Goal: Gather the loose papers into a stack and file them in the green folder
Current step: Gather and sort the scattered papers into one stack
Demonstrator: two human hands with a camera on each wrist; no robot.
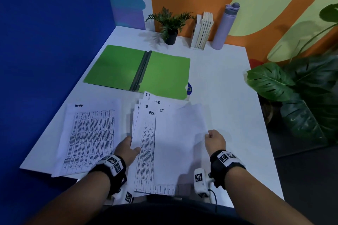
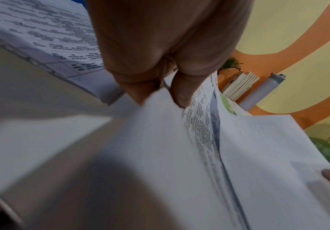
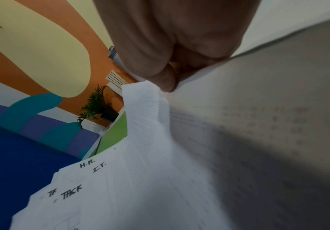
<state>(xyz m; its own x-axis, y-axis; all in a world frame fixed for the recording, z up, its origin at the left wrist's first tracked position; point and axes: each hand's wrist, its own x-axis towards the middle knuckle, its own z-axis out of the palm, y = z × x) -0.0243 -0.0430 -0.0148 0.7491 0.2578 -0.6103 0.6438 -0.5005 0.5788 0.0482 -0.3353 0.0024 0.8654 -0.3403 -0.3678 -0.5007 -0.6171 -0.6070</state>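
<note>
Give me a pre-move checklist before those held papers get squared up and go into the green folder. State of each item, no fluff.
1. Left hand grips the fanned papers at their left edge: ok.
2. Right hand pinches the top sheet at its right edge: ok.
3. Fanned papers squared: not ok, headings stagger.
4. ADMIN sheet gathered: not ok, it lies apart on the table.
5. Green folder open and flat: ok.
6. Sheet count: cannot tell.

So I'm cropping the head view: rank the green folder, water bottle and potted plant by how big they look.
1. green folder
2. potted plant and water bottle: too alike to rank.
</note>
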